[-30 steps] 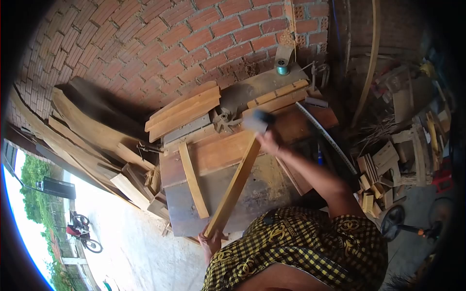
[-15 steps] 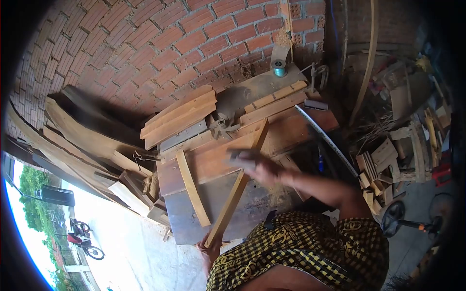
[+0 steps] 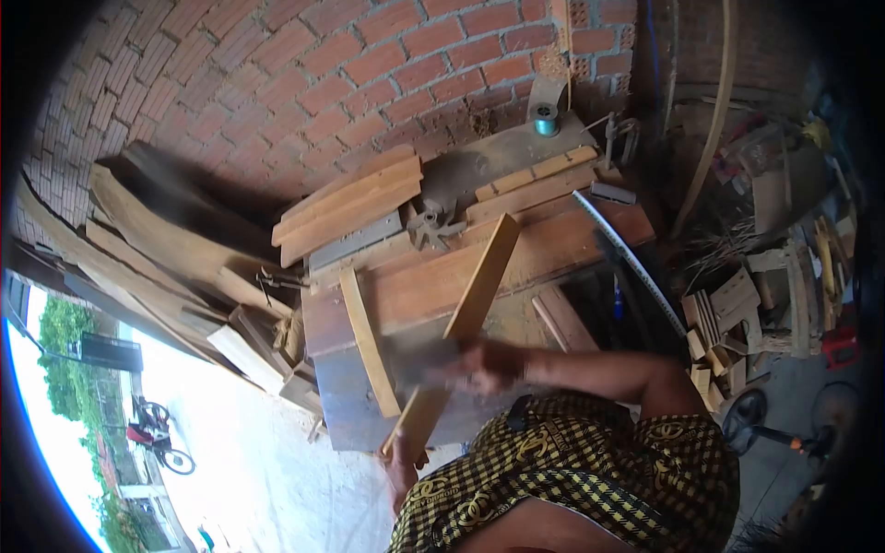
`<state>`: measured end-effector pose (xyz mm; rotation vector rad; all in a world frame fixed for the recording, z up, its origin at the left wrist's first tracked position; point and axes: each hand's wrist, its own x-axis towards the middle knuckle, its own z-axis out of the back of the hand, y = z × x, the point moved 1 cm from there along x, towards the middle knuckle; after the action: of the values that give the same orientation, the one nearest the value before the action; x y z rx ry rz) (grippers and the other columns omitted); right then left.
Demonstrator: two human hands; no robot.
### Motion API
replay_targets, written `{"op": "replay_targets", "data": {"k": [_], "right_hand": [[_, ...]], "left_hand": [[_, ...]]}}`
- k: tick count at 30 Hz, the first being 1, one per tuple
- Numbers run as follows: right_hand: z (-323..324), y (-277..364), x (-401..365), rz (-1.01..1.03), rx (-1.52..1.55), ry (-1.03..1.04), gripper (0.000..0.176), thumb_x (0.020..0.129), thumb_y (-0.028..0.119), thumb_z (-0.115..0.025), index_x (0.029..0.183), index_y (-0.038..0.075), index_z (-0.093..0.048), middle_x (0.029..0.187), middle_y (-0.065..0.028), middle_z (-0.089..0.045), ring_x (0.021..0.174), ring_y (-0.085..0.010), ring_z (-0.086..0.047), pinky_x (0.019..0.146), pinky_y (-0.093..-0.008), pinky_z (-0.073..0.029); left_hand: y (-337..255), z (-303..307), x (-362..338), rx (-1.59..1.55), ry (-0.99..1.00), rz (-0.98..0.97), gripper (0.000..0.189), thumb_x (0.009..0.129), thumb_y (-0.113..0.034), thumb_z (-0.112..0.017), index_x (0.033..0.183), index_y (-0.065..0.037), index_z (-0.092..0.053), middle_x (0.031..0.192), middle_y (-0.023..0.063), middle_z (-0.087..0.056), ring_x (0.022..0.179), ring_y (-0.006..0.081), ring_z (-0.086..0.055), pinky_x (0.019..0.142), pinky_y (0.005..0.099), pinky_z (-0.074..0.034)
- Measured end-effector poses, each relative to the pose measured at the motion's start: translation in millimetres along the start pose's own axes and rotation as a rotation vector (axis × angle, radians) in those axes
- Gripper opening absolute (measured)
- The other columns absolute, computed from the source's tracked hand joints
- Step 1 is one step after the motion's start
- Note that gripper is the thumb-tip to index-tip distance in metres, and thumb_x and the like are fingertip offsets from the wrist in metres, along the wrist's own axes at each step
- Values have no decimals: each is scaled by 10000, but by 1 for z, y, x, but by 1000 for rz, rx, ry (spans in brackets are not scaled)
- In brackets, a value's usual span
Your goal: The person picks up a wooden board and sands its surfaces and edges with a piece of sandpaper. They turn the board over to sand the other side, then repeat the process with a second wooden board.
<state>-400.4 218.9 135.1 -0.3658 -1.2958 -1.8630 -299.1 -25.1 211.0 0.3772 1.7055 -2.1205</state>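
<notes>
My left hand (image 3: 403,468) is closed around the near end of a long wooden strip (image 3: 484,276), which slants up and away over the workbench (image 3: 341,396). My right hand (image 3: 493,366) grips a dark grey block (image 3: 415,358) against the strip's lower half; motion smears the block, so its exact kind does not show. To the left, a second, slightly curved wooden strip (image 3: 369,341) lies on the bench.
Behind the strip are a metal fan-shaped part (image 3: 433,226), stacked boards (image 3: 350,207) and a spool of blue-green thread (image 3: 545,120). A long metal ruler (image 3: 631,263) lies at right, near wood offcuts (image 3: 719,318). Large curved planks (image 3: 157,221) lean at left.
My right hand has slid the dark grey block down along the strip, toward my left hand. The strip has turned to show a wider face, and the view has shifted slightly.
</notes>
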Motion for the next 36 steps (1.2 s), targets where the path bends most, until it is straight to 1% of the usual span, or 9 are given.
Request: {"op": "replay_targets", "data": {"k": [5,7,11,17,19,23,27,31,36], "right_hand": [[75,-92,-1,-1182,-87,36,377,898,-16,-485,1253,54,-592,1150,-192,-644,965,-282,-662,756,-364,-551],[30,-46,6,-316,-77,-226,421,870,52,-611,1286,106,-582,1225,-167,-623,1111,-277,-614,938,-391,-509],[3,18,-3,88,7,82,519,813,26,-684,1305,143,-569,1245,-169,-606,1196,-345,-552,1040,-441,-452],[51,-112,-28,-968,-196,-140,319,897,70,-545,1213,41,-580,1090,-167,-653,963,-296,-652,832,-405,-530],[14,-29,-8,-207,-150,-193,487,831,49,-640,1305,105,-546,1291,-132,-576,1174,-314,-565,968,-434,-477],[-3,10,-19,-15,-26,187,612,829,47,-670,1402,152,-484,1455,-124,-456,1358,-292,-420,1114,-457,-359],[62,-96,-30,-1001,-261,-209,289,920,162,-558,1134,-27,-606,1051,-241,-646,924,-385,-642,841,-414,-521],[24,-25,-4,-203,-252,-239,302,902,130,-609,1181,15,-593,1167,-206,-617,1022,-369,-622,889,-422,-512],[17,-30,-12,-81,-243,-199,287,902,149,-615,1162,30,-600,1125,-192,-640,986,-362,-637,859,-428,-523]], "left_hand": [[15,-14,-2,-267,-127,-69,459,946,-459,-514,961,-13,-624,739,111,-649,447,106,-427,419,253,-315],[12,-19,3,-416,-127,36,446,932,-478,-511,1013,-49,-604,795,157,-681,462,110,-438,419,252,-323],[11,-17,13,-353,-148,-38,465,975,-364,-374,889,16,-629,648,78,-604,456,138,-430,450,276,-328],[19,-12,11,114,-160,-241,169,883,-58,-455,872,7,-611,586,68,-592,524,170,-582,507,309,-431],[25,-8,18,48,-180,-282,183,904,-65,-439,889,10,-605,587,73,-592,521,177,-580,498,303,-428],[10,-12,14,4,-154,-146,184,917,-67,-433,919,9,-600,598,68,-595,524,173,-575,502,294,-428],[33,-8,15,4,-115,-270,200,945,-75,-408,957,11,-588,668,85,-627,533,156,-546,507,285,-430],[25,-7,19,-8,-98,-240,181,938,-32,-392,985,14,-561,755,120,-664,544,166,-538,517,285,-437],[34,-1,18,117,-62,-272,169,923,-22,-416,1012,20,-553,750,126,-659,563,171,-549,523,288,-437]]}}
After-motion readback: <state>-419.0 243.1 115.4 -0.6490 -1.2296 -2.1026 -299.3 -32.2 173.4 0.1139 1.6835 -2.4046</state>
